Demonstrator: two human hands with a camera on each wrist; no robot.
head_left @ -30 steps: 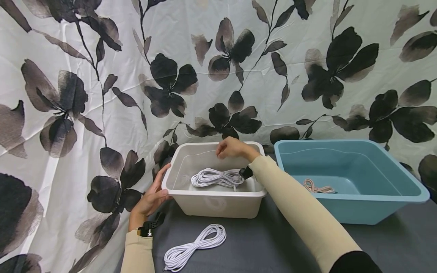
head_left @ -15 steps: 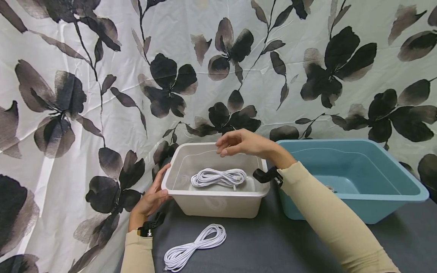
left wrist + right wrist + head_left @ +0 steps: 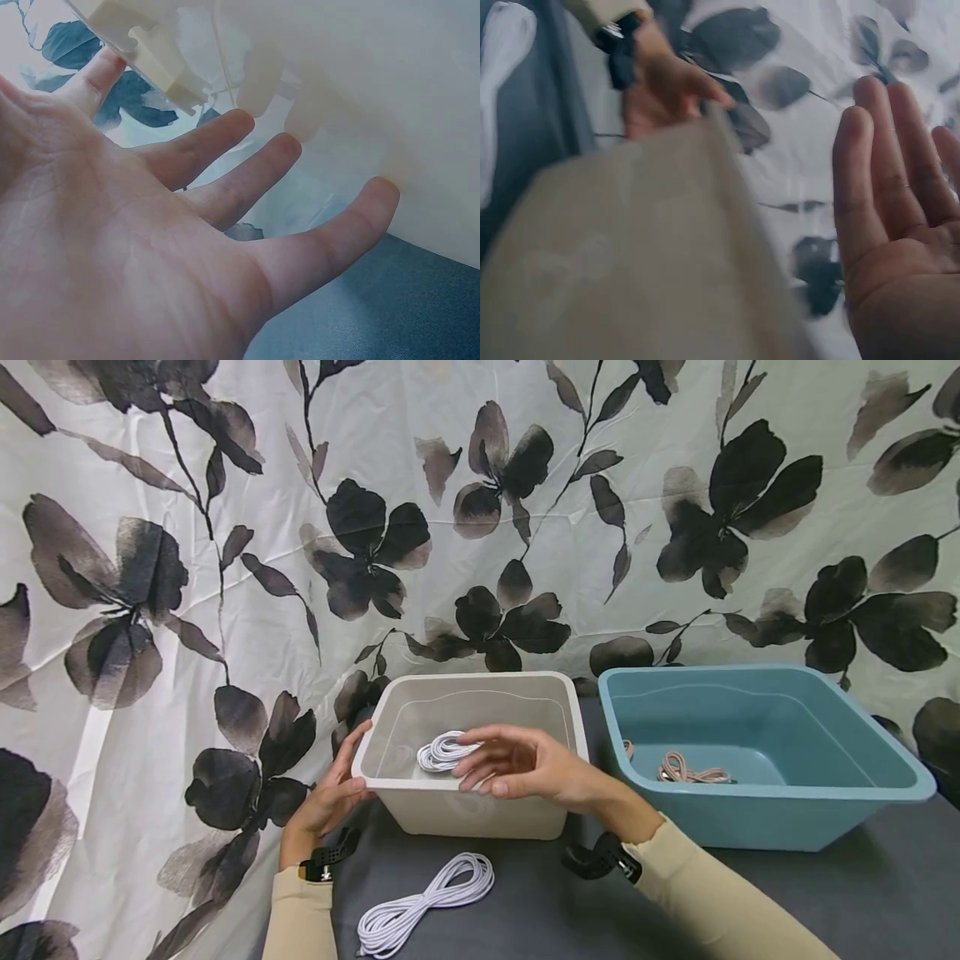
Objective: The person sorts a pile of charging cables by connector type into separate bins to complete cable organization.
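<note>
My left hand touches the left side of a beige plastic bin. In the left wrist view its fingers stretch out with their tips against the bin's wall. Above the bin's front rim hovers my right hand, holding nothing, its fingers extended in the right wrist view. Inside the beige bin lies a coiled white cable, partly hidden behind the right hand. Another bundled white cable lies on the grey surface in front of the bin.
To the right stands a larger blue bin, apart from the beige one. A bundled pinkish cable lies in it, and a second bit of pinkish cable shows at its left. A floral cloth hangs behind both bins.
My right hand has come up out of the beige bin, opened out, and swung toward me over the front rim. The left hand has kept its place on the bin.
</note>
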